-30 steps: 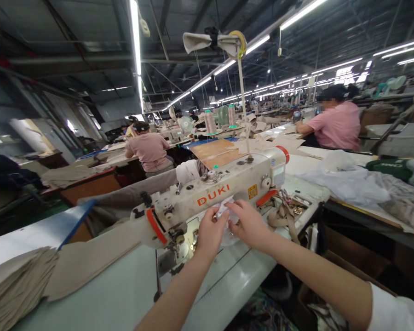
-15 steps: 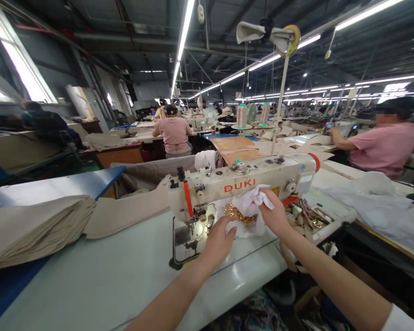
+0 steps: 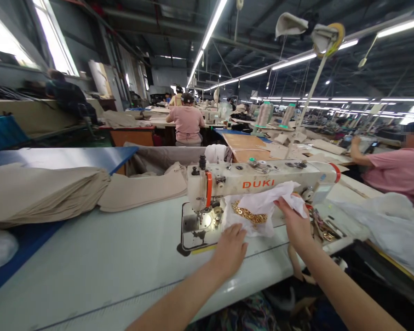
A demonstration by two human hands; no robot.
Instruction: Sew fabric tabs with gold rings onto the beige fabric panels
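Note:
A thin white plastic bag (image 3: 267, 227) lies spread under the arm of the sewing machine (image 3: 258, 179), with a heap of small gold metal fittings (image 3: 250, 214) showing on it. Pinched in my right hand (image 3: 295, 223) is the upper right part of the bag, lifted and gathered over the heap. My left hand (image 3: 230, 243) rests at the bag's near left edge, fingers stretched out and palm down. Left of that hand is the machine's metal needle plate (image 3: 202, 223).
A stack of beige cut pieces (image 3: 48, 193) lies at the left, with more beige pieces (image 3: 145, 188) beside the machine. A tray (image 3: 329, 230) of small parts sits at the right. Clear plastic sheeting (image 3: 389, 216) lies farther right. Other people sit working beyond.
My right hand has drawn the gathered bag part to the right and spread it out more. My left hand has come down onto the bag's near edge. The view has shifted left.

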